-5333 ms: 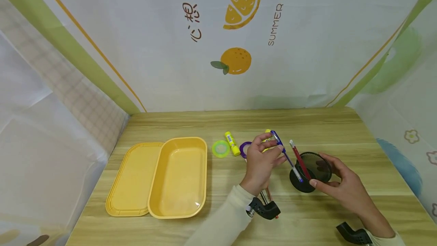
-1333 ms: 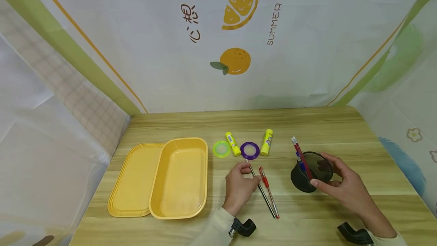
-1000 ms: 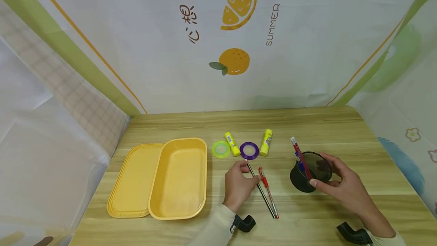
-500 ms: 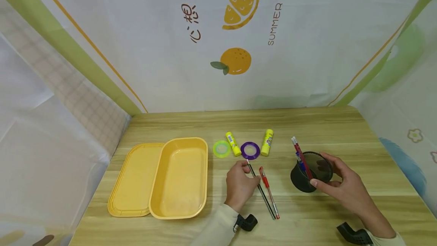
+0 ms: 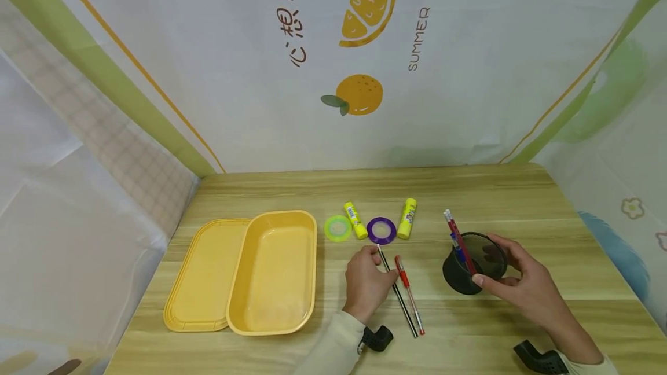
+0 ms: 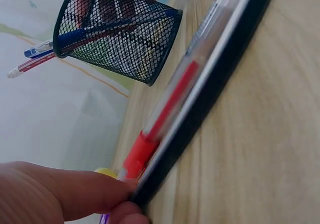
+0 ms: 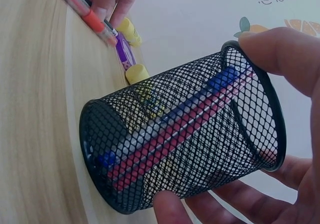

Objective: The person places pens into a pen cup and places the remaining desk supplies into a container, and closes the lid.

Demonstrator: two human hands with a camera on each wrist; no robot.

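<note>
My left hand (image 5: 365, 285) pinches a black pencil (image 5: 402, 300) near its white-tipped end, thumb and fingertip on either side. Right beside that pencil lies a red gel pen (image 5: 403, 274) on the table, overlapping the thumb in the left wrist view. Farther right, my right hand (image 5: 531, 282) grips a black mesh pen cup (image 5: 458, 276) around its side and rim, with the thumb at the rim. The cup leans toward the left hand. Two red pencils (image 7: 165, 141) and a blue pen (image 7: 222, 78) stand inside, their upper ends sticking out in the head view.
Left of the hands, an open yellow box (image 5: 273, 282) rests against its yellow lid (image 5: 203, 282). Behind the left hand lie a green tape roll (image 5: 328, 228), a purple tape roll (image 5: 371, 230) and two yellow glue sticks (image 5: 408, 219) (image 5: 355, 220). A printed curtain (image 5: 260, 120) hangs behind the table.
The left hand has released the blue pen into the cup and moved left and down to the black pencil. Lately the pencil's lower end shifted slightly left. The right hand keeps holding the cup.
</note>
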